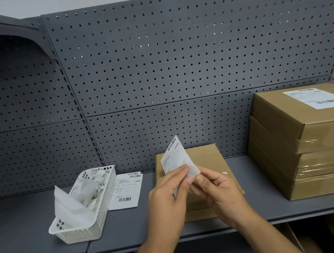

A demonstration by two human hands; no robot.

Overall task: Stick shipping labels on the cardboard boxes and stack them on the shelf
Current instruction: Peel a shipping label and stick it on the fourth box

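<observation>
Both hands hold a white shipping label (176,156) upright over a flat cardboard box (206,159) lying on the grey shelf (23,228). My left hand (168,197) pinches the label's lower edge with thumb and fingers. My right hand (218,189) pinches the same lower corner from the right, where a thin backing sheet seems to part from it. At the right stands a stack of three cardboard boxes (312,150); the top one carries a stuck label (318,97).
A white plastic basket (90,226) full of crumpled backing paper sits on the shelf to the left. Beside it lie loose labels (125,191) flat on the shelf. A grey pegboard (175,62) forms the back wall. More cardboard shows below the shelf at lower right.
</observation>
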